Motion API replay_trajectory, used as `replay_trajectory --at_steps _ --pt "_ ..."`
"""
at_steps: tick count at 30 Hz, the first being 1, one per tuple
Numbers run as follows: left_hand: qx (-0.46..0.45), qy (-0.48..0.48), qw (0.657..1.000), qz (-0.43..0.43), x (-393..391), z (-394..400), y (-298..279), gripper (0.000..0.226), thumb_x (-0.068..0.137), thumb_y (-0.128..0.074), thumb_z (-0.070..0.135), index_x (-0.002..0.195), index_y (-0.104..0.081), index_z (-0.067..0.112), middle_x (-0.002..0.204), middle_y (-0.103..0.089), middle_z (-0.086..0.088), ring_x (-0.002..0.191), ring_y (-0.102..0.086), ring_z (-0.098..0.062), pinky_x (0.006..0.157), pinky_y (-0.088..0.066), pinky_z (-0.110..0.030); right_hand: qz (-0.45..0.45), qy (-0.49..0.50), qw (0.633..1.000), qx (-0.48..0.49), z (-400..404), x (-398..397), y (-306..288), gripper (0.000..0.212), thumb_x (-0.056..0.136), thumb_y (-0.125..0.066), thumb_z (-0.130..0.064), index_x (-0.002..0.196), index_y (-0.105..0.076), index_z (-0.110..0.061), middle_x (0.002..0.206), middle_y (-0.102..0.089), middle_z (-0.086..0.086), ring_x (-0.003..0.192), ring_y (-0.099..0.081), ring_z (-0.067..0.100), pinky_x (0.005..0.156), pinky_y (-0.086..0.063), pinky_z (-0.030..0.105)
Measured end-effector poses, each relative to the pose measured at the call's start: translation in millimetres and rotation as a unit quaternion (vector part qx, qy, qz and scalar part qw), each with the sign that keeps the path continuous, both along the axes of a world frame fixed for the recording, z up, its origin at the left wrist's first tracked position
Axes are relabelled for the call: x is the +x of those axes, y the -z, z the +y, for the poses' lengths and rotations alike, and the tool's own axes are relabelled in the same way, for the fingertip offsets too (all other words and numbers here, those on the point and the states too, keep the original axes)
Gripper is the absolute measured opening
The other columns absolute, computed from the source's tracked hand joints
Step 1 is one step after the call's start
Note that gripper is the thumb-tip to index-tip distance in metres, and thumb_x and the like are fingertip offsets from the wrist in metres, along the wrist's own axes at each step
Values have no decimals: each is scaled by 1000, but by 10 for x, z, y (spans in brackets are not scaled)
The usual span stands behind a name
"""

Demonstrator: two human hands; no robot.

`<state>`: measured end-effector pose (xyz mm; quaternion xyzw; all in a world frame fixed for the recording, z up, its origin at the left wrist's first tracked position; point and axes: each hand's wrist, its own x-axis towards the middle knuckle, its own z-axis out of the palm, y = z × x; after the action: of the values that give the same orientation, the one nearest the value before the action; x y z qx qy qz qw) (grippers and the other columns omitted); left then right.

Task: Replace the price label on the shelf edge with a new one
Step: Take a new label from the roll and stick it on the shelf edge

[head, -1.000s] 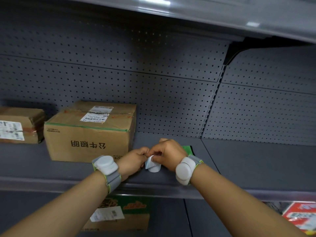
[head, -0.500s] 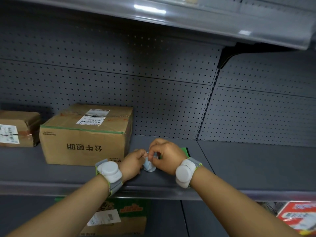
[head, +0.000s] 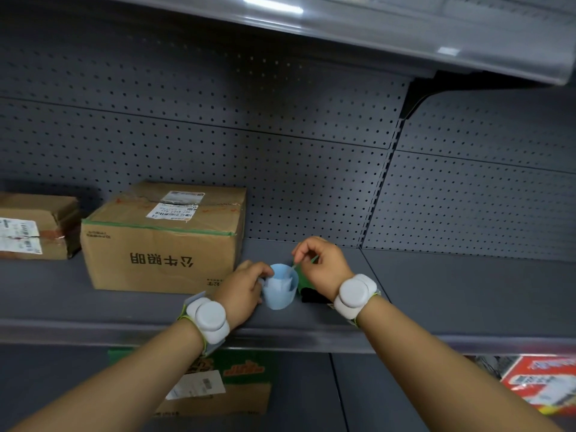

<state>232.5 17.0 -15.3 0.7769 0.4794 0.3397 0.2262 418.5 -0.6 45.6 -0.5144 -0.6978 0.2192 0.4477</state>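
A small pale-blue roll of labels (head: 278, 289) sits between my hands above the grey shelf (head: 436, 294). My left hand (head: 243, 291) grips the roll from its left side. My right hand (head: 322, 268) pinches a thin strip at the roll's upper right edge with thumb and forefinger. Under my right hand lies a green and black object (head: 307, 291), mostly hidden. The shelf's front edge strip (head: 280, 339) runs below my wrists; I see no price label on it.
A large cardboard box (head: 162, 241) stands just left of my hands and a smaller one (head: 34, 226) sits at the far left. Below are a green-topped box (head: 227, 385) and a red package (head: 542, 388). Another shelf (head: 374, 29) hangs overhead.
My right hand has lifted slightly, drawing a strip away from the roll, and the roll now shows more fully. The view has tilted up a little.
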Motion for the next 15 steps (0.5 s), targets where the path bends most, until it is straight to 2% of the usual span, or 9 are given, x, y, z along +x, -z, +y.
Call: replay_trajectory --at_steps 2,3,5,7,9,11,13,15 --pt "17 -1 1000 12 -91 -58 -51 32 87 -45 -2 109 -58 17 105 -47 -1 78 -56 -14 69 -43 -9 15 16 1000 -6 9 -84 -6 45 69 -47 14 60 -57 -29 88 -66 17 69 -55 24 67 -49 33" --pt "23 -3 1000 6 -155 -89 -99 30 87 -46 -1 108 -58 17 105 -49 0 83 -56 -14 75 -45 -16 18 16 1000 -9 9 -143 -25 44 70 -47 13 60 -58 -28 86 -66 19 68 -55 28 66 -50 36" --pt "-7 0 999 -36 -331 -202 -175 23 90 -47 3 102 -59 17 97 -55 1 83 -58 -13 75 -49 -24 36 12 999 -18 -4 -329 -53 41 73 -48 13 61 -59 -25 78 -65 22 61 -52 25 60 -48 33" --pt "-116 40 986 -109 -410 -348 -220 17 94 -47 7 94 -62 14 83 -61 -2 69 -60 -14 63 -49 -23 62 13 998 -17 -29 -466 -90 40 74 -48 14 61 -59 -22 65 -60 16 55 -48 12 54 -43 23" --pt "-246 110 949 -165 -424 -476 -240 21 96 -44 9 89 -64 7 76 -66 -7 65 -63 -19 60 -51 -26 88 6 996 -20 -54 -585 -113 39 75 -47 15 62 -58 -19 58 -53 5 48 -43 4 49 -38 16" --pt "-350 174 908 -150 -523 -553 -228 27 99 -41 13 94 -65 1 86 -69 -11 74 -67 -19 69 -54 -27 89 -6 996 -18 -78 -778 -92 40 74 -47 16 61 -58 -21 57 -52 1 51 -44 9 51 -39 19" --pt "-385 195 898 -84 -734 -566 -172 31 99 -40 15 107 -63 -4 103 -67 -11 86 -67 -12 81 -53 -23 84 -12 996 -23 -104 -1023 -69 43 73 -48 15 61 -59 -25 59 -54 -1 57 -45 13 55 -40 22" --pt "-396 186 897 -70 -847 -539 -97 30 98 -43 13 114 -60 -6 113 -64 -12 95 -64 -10 90 -50 -25 85 -13 996 -24 -118 -1114 -53 44 73 -49 15 62 -60 -26 60 -55 -2 58 -45 13 55 -39 21"
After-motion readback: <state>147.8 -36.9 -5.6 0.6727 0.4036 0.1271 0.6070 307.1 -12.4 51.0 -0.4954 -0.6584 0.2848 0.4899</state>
